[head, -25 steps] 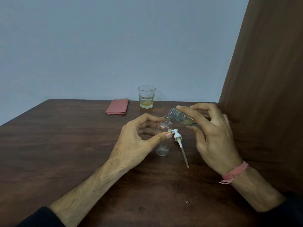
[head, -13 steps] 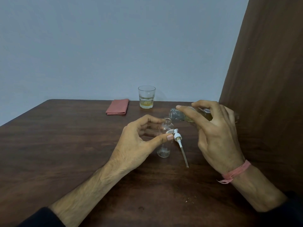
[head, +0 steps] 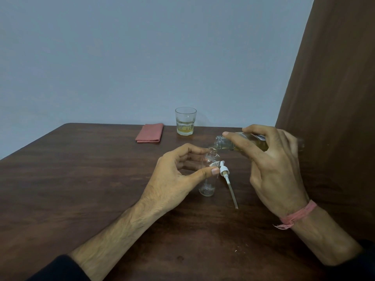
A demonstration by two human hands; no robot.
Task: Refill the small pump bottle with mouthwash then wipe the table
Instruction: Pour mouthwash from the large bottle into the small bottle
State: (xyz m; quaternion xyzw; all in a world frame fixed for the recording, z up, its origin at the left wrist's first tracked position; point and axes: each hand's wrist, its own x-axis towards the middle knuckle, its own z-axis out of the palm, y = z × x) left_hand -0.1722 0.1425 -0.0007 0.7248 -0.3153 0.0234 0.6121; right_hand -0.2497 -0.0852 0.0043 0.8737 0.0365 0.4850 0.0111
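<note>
A small clear pump bottle (head: 209,179) stands uncapped and upright on the dark wooden table (head: 81,179). My left hand (head: 176,175) curls round it, thumb and fingers on its shoulder. Its white pump head with a long tube (head: 227,177) lies on the table just right of it. My right hand (head: 269,165) grips a clear mouthwash bottle (head: 225,141) with yellowish liquid, tipped nearly level, its open mouth right above the small bottle's neck. A folded red cloth (head: 150,133) lies at the table's far side.
A glass (head: 185,123) with a little yellowish liquid stands at the table's far edge, right of the cloth. A brown wooden panel (head: 328,98) rises along the table's right side. A grey wall lies behind. A pink thread band circles my right wrist.
My right hand has lifted and tipped the mouthwash bottle flatter, bringing its mouth over the small bottle's neck. My left hand has stayed on the small bottle.
</note>
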